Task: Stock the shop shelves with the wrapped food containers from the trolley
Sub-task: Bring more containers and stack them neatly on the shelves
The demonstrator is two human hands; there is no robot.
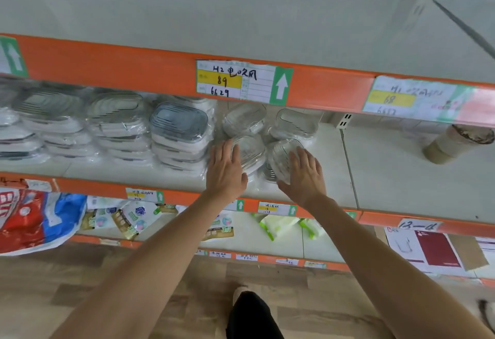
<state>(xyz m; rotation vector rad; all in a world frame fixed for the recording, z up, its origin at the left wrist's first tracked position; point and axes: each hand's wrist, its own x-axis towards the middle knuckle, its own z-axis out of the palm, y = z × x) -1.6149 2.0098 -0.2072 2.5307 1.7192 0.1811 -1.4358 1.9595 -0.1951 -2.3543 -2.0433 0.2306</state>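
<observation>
Left hand (226, 170): palm down, fingers straight and together, lying flat on a wrapped container (250, 151) at the shelf front; it presses rather than grips.
Right hand (304, 175): fingers straight and slightly spread, laid against the right side of a second container (281, 159), which is tilted up on its edge; whether the thumb hooks under it cannot be told.
Between the hands: the two containers sit just beside each other, their clear wrap touching or nearly so.
Beyond the fingertips: two more wrapped containers (245, 119) (294, 123) stand further back on the same shelf (388, 178), one behind each hand.
Left of the left hand: a stack (179, 135) of grey-lidded containers in plastic, touching or just beside the container under the left palm; further left, more stacks (115, 122) run along the shelf.
Right of the right hand: bare shelf board, then a cardboard tube (452, 148) lying well apart.
Above the hands: an orange shelf edge with a handwritten label (243, 81) bearing a green arrow.
Below the wrists: a lower shelf with small packets (134, 217) and green-white packs (278, 223); a red and blue bag (34, 221) hangs far left.
Under the forearms: wooden floor (107, 285) and a shoe (239, 292).
</observation>
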